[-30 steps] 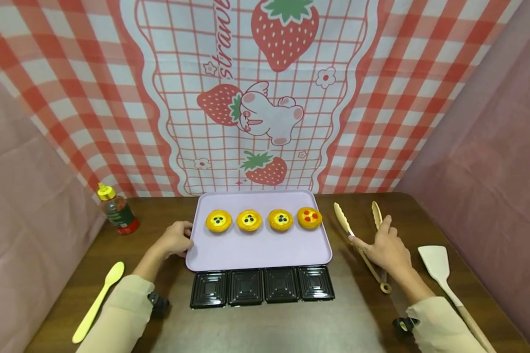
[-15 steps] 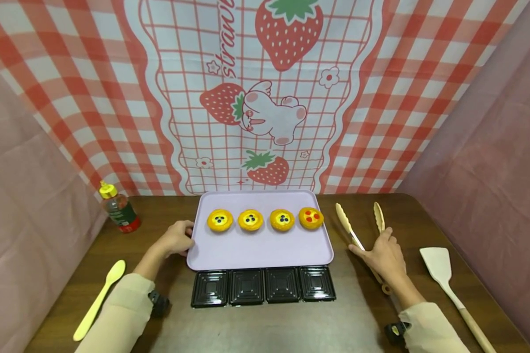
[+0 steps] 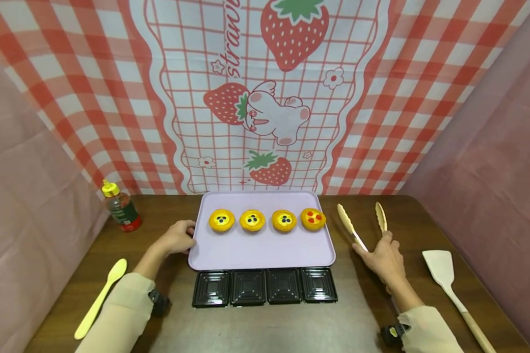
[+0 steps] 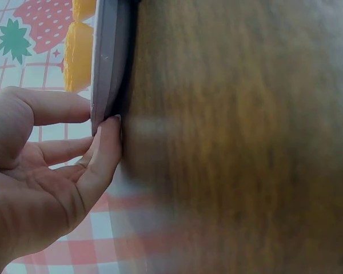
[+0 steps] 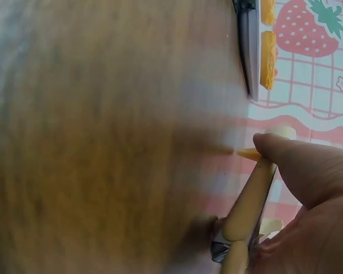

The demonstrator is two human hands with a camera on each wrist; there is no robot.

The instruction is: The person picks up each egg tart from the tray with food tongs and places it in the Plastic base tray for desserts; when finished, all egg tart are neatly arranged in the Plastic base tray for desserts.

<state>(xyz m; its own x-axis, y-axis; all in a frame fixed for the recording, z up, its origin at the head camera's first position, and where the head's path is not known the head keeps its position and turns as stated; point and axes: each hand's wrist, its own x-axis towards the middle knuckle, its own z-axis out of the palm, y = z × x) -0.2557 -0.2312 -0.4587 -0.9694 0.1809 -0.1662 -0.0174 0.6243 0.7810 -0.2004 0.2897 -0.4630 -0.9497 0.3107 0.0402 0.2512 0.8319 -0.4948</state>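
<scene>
My left hand pinches the left edge of a pale purple tray, thumb at the rim and fingertips under it in the left wrist view. On the tray sit several egg tarts in a row: some with blueberry dots, such as the leftmost tart, and a red-topped tart at the right end. Right of the tray, my right hand grips cream tongs, thumb against one arm and fingers by the other. Their tips spread apart, pointing to the back; the hand and wrist hide their ringed end.
Several black square plastic trays line up in front of the purple tray. At left are a yellow-capped squeeze bottle and a yellow spoon. A white spatula lies at far right. Checked cloth hangs behind.
My right hand has come down over the tongs and taken hold of them, covering their ringed end. My left hand stays at the tray's edge. The head view has shifted slightly.
</scene>
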